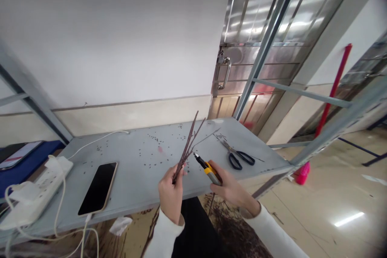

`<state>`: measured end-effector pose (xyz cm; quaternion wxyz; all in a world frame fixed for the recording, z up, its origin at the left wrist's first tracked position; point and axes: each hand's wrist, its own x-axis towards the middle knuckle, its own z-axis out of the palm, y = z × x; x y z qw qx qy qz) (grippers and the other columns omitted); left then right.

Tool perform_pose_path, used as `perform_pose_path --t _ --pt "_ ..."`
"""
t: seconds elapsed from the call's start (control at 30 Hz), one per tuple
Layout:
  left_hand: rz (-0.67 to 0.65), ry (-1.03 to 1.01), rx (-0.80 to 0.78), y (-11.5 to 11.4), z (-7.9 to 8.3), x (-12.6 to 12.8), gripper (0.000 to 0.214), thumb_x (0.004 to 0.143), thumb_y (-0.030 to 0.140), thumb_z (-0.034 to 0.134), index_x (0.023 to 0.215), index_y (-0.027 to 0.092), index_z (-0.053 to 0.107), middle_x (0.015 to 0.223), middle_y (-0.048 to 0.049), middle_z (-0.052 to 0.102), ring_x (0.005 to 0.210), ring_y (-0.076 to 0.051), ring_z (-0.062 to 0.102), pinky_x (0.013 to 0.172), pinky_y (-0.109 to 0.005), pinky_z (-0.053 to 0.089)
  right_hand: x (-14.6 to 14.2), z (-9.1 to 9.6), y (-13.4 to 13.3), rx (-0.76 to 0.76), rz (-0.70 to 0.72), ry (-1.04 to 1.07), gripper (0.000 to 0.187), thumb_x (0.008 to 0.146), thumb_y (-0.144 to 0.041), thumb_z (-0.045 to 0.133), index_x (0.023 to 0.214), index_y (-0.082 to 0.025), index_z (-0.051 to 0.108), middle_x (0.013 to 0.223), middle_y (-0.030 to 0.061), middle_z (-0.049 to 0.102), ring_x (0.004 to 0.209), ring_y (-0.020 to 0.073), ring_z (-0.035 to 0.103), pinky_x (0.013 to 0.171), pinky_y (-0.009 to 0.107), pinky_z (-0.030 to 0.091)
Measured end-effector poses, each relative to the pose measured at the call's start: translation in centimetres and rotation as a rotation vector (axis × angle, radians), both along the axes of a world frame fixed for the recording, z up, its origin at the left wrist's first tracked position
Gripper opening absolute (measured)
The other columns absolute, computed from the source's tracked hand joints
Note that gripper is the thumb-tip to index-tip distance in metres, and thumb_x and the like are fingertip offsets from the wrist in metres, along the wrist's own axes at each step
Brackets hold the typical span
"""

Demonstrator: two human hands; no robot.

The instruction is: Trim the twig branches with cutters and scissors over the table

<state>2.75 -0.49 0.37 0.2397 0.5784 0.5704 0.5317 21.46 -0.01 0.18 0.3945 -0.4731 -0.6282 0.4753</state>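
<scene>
White knit sleeves, nearest the lens, end in two bare hands. Left hand: closed in a fist around the lower ends of a small bundle of thin, dark reddish-brown twigs, several stems together, one forking off to the right. Right hand: fingers curled, closed around a yellow-and-grey utility knife, its black nose angled up and left toward the twigs, near but apart from them; no blade can be made out.

Position of bundle: in the air above a grey metal shelf, just beside the knife. Long axis rises from the left fist up and away, leaning slightly right, tips pointing toward the far wall.

Handling note: a tight grip low on the stems appears soundest, with the knife nose kept clear of the left fingers — thin twigs like these would likely whip if held loosely.

Also on the shelf: scattered dark specks, black-handled scissors, a smartphone, a white power strip with cables. Below, on the floor: a heap of dark twigs, a crumpled tissue.
</scene>
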Motion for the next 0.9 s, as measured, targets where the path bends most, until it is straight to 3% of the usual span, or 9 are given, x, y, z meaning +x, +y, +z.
perform_pose_path --t 0.17,0.33,0.6,0.77,0.9 --pt "-0.003 -0.052 -0.039 -0.1 0.2 -0.1 0.028 0.082 0.039 0.05 0.084 0.019 0.07 0.073 -0.0061 0.072 0.076 -0.023 0.066 0.069 -0.03 0.049 1.2 0.2 0.2 0.122 -0.043 -0.23 0.037 0.064 -0.012 0.052 0.1 -0.02 0.049 0.061 -0.0057 0.034 0.051 0.0099 0.031 0.049 0.024 0.023" --pt "-0.008 -0.14 -0.079 -0.4 0.6 0.1 0.031 0.08 0.043 0.052 0.067 0.019 0.066 0.081 -0.0074 0.074 0.085 -0.024 0.067 0.072 -0.028 0.049 1.3 1.4 0.7 0.19 -0.05 -0.382 0.031 0.065 -0.014 0.05 0.095 -0.02 0.044 0.059 -0.0067 0.031 0.051 0.0101 0.028 0.051 0.024 0.02" --pt "-0.057 0.007 -0.006 -0.4 0.0 -0.2 0.024 0.085 0.033 0.048 0.083 0.02 0.069 0.075 -0.0046 0.071 0.076 -0.021 0.066 0.069 -0.027 0.048 0.5 3.2 1.0 0.293 -0.078 -0.682 0.025 0.065 -0.018 0.046 0.088 -0.021 0.035 0.062 -0.0058 0.036 0.052 0.0119 0.034 0.052 0.024 0.021" --pt "-0.07 0.098 0.048 -0.6 -0.1 -0.4 0.022 0.084 0.023 0.046 0.09 0.019 0.067 0.073 -0.0038 0.07 0.068 -0.018 0.065 0.066 -0.026 0.048 0.5 3.7 1.3 0.327 -0.095 -0.706 0.023 0.063 -0.018 0.048 0.077 -0.023 0.03 0.057 -0.0073 0.032 0.048 0.0105 0.028 0.05 0.023 0.018" --pt "-0.088 0.105 0.105 -0.7 -0.1 -0.5 0.025 0.083 0.019 0.045 0.093 0.02 0.068 0.074 -0.0038 0.07 0.067 -0.017 0.065 0.064 -0.025 0.049 0.5 3.7 1.5 0.27 0.006 -0.527 0.02 0.063 -0.015 0.048 0.073 -0.022 0.033 0.054 -0.0085 0.026 0.049 0.0089 0.024 0.05 0.024 0.017"
